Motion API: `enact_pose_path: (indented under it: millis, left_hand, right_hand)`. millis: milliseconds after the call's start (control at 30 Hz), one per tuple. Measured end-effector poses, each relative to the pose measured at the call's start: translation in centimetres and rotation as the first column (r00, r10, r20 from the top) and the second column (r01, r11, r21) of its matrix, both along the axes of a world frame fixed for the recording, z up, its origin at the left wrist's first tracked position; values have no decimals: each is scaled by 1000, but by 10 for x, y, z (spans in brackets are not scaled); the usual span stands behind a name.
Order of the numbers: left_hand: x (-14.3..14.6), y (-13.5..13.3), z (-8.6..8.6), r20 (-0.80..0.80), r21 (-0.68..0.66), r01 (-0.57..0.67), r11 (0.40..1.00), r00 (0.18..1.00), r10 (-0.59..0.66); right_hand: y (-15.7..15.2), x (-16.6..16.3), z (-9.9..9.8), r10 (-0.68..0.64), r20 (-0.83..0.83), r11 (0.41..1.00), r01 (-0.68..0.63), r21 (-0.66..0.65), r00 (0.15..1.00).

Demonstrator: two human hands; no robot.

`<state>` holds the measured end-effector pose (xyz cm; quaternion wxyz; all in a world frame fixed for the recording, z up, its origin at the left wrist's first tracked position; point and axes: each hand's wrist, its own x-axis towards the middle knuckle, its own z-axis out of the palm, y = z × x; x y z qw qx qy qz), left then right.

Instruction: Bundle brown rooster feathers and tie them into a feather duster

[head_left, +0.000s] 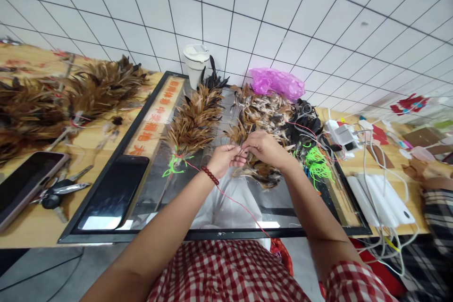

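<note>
My left hand (226, 158), with a dark red bead bracelet (210, 175) at the wrist, pinches thumb and fingers together. Its fingertips meet those of my right hand (264, 146), closed in a pinch too; whatever small thing is between them is too tiny to make out. Just behind and under my right hand spreads a pile of loose brown and white feathers (264, 111). Left of my hands lies a bundle of brown feathers bound on a stick (196, 120), tied with bright green string (174, 164). A thin red thread (240, 205) runs from that tie under my left wrist toward my lap.
The black-framed glass board (212, 234) bears a black phone (113, 191), a white lidded cup (196, 63), a pink plastic bag (278, 82) and green string (316, 165). Keys (58, 191) and more feather bundles (102, 85) lie left. White power banks with cables (384, 198) and another person's sleeve (439, 217) are right.
</note>
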<state>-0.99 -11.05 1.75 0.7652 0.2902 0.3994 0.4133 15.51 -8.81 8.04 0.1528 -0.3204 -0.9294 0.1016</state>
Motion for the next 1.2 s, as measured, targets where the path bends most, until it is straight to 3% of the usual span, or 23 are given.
enact_pose_path:
  millis: [400,467,533,600,633,700,733,800,867,933,1100,1133,1200]
  left_hand:
    - [5,-3,-4,-110,92,58,994,993,-48]
    - [5,-3,-5,-109,112,60,992,993,-48]
    - [5,-3,-7,-73,137,45,990,997,-36]
    - [5,-3,-8,-36,160,27,987,999,-22]
    - [5,-3,-8,-24,169,22,985,1000,-18]
    - [5,-3,-9,-16,185,34,982,999,-32]
    - [5,-3,-10,-15,195,52,979,999,-50]
    - [4,-3,-11,-19,219,107,970,994,-105]
    - [2,-3,-12,-36,240,174,955,985,-171]
    - [0,-3,-13,-52,252,237,938,971,-232]
    - [-2,-3,-9,-44,250,287,925,958,-285]
    - [-2,-3,-8,-41,247,286,926,958,-285]
    - [0,-4,-6,-38,239,280,930,959,-279]
  right_hand:
    - [-7,-3,5,-48,245,986,7,165,968]
    - [-6,2,7,-143,183,975,106,196,973]
    - [-5,11,7,-352,19,915,340,218,936]
    - [-5,18,6,-522,-116,844,532,72,845]
    - [-5,20,4,-545,-121,839,539,-80,830]
    - [-8,21,0,-448,-99,817,362,-449,889]
    - [-9,19,-1,-365,-124,767,223,-602,923]
    - [-11,13,-5,-246,-240,639,-30,-768,939]
    - [-11,7,-8,-212,-342,552,-177,-815,915]
    - [-10,3,-12,-244,-386,502,-225,-835,889]
    - [-7,-2,-23,-637,-396,500,-37,-865,661]
    - [-7,-4,-23,-653,-380,485,-24,-874,655]
    - [-7,-6,-22,-603,-341,459,-35,-887,722]
